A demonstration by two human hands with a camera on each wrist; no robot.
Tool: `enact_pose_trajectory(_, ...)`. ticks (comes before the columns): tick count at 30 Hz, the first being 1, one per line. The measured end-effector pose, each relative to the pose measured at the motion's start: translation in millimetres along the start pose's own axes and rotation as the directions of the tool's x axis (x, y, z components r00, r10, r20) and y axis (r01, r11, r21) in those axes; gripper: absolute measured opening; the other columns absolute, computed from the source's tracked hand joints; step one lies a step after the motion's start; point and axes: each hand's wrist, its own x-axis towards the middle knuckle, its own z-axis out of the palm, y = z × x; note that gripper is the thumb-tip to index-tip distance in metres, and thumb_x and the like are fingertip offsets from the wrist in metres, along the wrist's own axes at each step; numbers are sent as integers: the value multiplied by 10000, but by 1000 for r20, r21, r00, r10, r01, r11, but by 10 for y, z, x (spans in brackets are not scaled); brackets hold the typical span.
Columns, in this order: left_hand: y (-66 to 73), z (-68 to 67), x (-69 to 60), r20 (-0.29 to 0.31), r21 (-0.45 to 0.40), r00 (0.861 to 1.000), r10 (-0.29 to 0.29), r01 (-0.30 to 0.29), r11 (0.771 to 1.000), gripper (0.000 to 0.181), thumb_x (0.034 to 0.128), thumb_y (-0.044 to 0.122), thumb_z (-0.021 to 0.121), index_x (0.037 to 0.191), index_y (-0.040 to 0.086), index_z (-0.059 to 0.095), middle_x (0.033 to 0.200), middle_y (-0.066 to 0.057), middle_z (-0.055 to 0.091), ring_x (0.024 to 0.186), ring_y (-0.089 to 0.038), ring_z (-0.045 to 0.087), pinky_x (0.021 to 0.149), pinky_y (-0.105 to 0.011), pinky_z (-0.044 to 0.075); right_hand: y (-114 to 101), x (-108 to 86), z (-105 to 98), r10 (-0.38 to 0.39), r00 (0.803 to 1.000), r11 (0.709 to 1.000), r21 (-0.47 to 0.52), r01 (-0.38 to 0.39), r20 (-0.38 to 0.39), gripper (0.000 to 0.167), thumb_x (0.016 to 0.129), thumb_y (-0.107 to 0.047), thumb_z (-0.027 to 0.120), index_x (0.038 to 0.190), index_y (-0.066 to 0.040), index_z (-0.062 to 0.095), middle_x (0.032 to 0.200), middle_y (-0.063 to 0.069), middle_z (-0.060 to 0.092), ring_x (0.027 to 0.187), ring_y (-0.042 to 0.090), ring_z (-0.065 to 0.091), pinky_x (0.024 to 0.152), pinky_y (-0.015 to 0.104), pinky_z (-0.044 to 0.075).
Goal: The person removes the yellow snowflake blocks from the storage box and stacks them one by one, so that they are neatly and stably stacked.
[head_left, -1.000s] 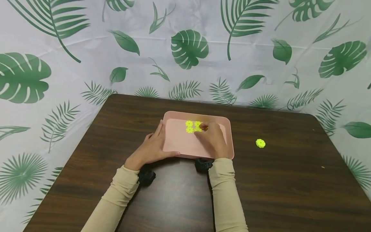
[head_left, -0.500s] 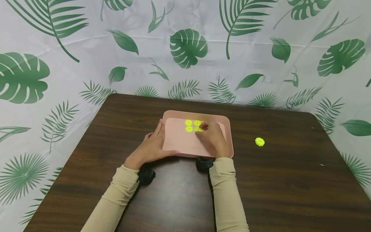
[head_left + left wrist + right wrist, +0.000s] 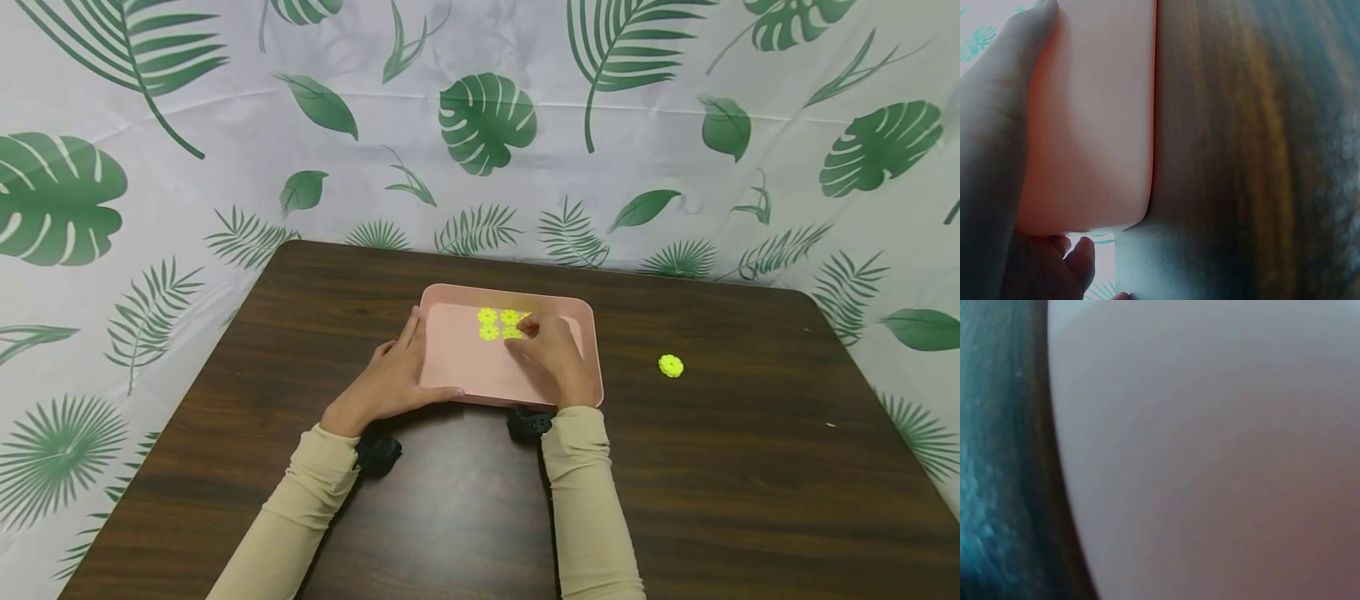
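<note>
A shallow pink tray (image 3: 480, 375) lies on the table. Inside it, small yellow flower-shaped pieces (image 3: 488, 332) sit in two short rows near the far side. My left hand (image 3: 386, 379) rests against the tray's near left corner, thumb along the front wall and straight fingers along the left side. In the left wrist view the thumb and fingers touch the tray wall (image 3: 1097, 125). My right hand (image 3: 551, 350) reaches into the tray with bent fingers, pinching at a flower piece mostly hidden by the fingers. Another piece (image 3: 527, 315) shows partly behind them.
A small pile of yellow flower pieces (image 3: 671, 366) lies on the dark wooden table (image 3: 735, 450) to the right of the tray. A leaf-patterned cloth (image 3: 487, 200) hangs behind the table's far edge. The right wrist view is mostly blurred pink tray.
Both hands stay nearly in place at the tray. The right fingers shift slightly over the flower pieces, and the yellow seen between them earlier is now hidden. The view drifts a little.
</note>
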Motion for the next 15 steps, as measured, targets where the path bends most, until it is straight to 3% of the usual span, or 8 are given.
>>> enact_pose_trajectory(8,6,-4,-6,7,-2,1000,-10,11,1000,1260,860,717,669,1648,18,-22,1717,-193,-90,1573,-331,153,1158,-686,216,14,24,24,-60,998,998,2,60,11,286,893,-91,805,1109,41,672,1005,148,642,929,285,576,883,407,502)
enact_pose_trajectory(15,0,-4,2,6,4,1000,-5,5,1000,1274,847,753,646,1650,27,-26,1719,-182,-96,1576,-322,143,1157,-686,220,23,30,10,-107,994,994,-10,107,14,337,892,-71,800,1200,43,724,995,164,675,905,292,614,869,429,532)
